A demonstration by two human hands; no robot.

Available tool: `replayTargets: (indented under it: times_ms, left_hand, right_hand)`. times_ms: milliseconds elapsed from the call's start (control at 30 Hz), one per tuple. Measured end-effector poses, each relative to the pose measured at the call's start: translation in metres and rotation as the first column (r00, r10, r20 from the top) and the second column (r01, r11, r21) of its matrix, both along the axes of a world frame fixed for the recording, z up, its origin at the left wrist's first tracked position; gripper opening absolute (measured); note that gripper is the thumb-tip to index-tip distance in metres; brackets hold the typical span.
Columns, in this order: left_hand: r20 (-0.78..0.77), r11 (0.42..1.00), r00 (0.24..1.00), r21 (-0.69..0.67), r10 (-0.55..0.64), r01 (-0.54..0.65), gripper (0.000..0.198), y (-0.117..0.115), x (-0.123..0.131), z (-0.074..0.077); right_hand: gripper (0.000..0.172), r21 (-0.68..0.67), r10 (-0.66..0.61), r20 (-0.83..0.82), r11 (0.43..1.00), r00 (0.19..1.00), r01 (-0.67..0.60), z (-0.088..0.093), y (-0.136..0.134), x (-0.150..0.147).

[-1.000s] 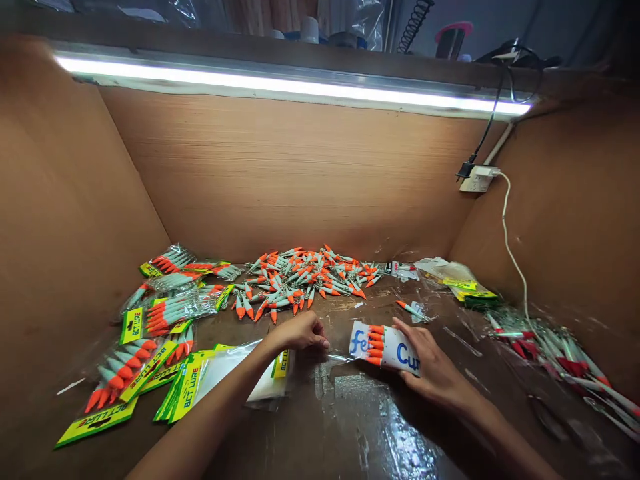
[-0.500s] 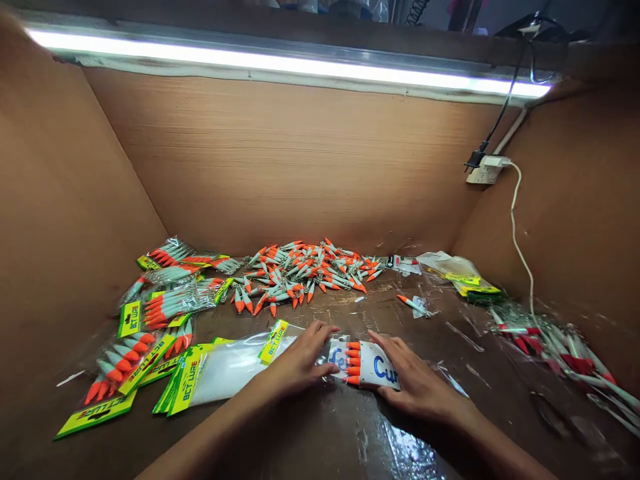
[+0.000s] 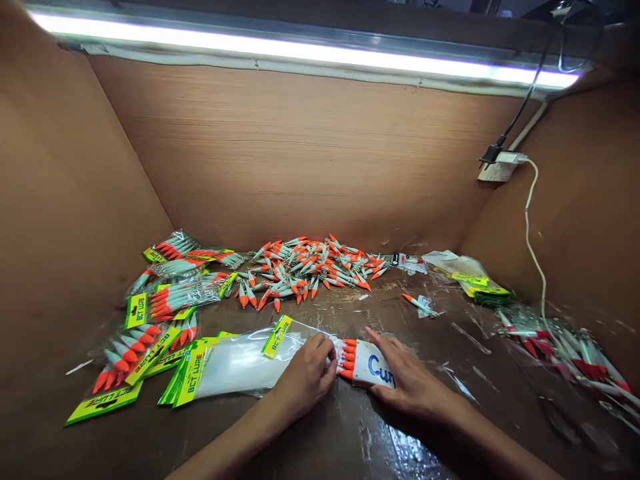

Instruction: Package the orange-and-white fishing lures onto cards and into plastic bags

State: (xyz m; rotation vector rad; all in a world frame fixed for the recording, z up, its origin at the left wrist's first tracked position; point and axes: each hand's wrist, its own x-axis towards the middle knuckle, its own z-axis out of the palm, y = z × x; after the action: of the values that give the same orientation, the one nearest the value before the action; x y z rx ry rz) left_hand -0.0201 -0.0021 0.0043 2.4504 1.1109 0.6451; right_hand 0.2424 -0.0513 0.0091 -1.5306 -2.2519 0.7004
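My right hand (image 3: 413, 377) grips a white holder (image 3: 376, 365) with blue handwriting, thumb on its near edge and fingers along the far edge. Several orange-tipped fishing lures (image 3: 348, 359) stick out of its left end, side by side. My left hand (image 3: 309, 370) is just left of those tips, its fingers curled and pinched on a clear plastic bag (image 3: 300, 331). The bag has a yellow header card (image 3: 277, 337) and lies partly under that hand. What exactly sits between the fingertips is hidden. Left of it, a fanned stack of header-card bags (image 3: 235, 367) lies flat.
A heap of loose orange-and-white lures (image 3: 313, 267) lies along the back wall. Filled lure packs (image 3: 175, 300) pile up at left. One lure (image 3: 419, 305) lies apart. At right are red-and-white lures (image 3: 575, 353) and a white cable (image 3: 534, 233) hanging from a socket.
My left hand has gone from spread fingers to a pinch beside the lure tips. The lettered white piece left of the tips no longer shows. The right hand keeps its grip. The view shifted slightly.
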Motion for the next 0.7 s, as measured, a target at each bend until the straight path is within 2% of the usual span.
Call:
replayTargets:
  times_ms: [167, 300, 400, 500, 633, 700]
  left_hand:
    - [0.047, 1.000, 0.999, 0.009, 0.000, 0.000, 0.009, -0.007, 0.005, -0.002]
    - [0.036, 0.998, 0.999, 0.050, -0.029, 0.027, 0.012, -0.014, 0.011, -0.004]
    - [0.042, 0.995, 0.998, 0.092, -0.038, 0.034, 0.012, -0.018, 0.013, -0.004]
    - [0.083, 0.993, 0.993, 0.093, -0.082, 0.074, 0.006, -0.021, 0.010, -0.002]
    - [0.112, 0.984, 0.981, 0.097, -0.161, 0.150, 0.026, -0.024, 0.003, -0.002]
    - [0.096, 0.980, 0.977, 0.086, -0.190, 0.182, 0.024, -0.024, 0.000, -0.003]
  right_hand:
    - [0.098, 0.042, 0.002, 0.024, 0.999, 1.000, -0.003, 0.005, 0.000, -0.009]
    - [0.097, 0.074, 0.091, 0.064, 0.993, 0.994, -0.096, 0.016, 0.007, -0.021]
    - [0.088, 0.070, 0.151, 0.097, 0.985, 0.984, -0.158, 0.021, 0.013, -0.024]
    - [0.072, 0.088, 0.173, 0.079, 0.980, 0.982, -0.179, 0.014, 0.016, -0.020]
    - [0.077, 0.120, 0.149, 0.041, 0.981, 0.988, -0.153, -0.005, 0.019, -0.010]
    - [0.074, 0.146, 0.148, 0.027, 0.978, 0.989, -0.150, -0.012, 0.020, -0.009]
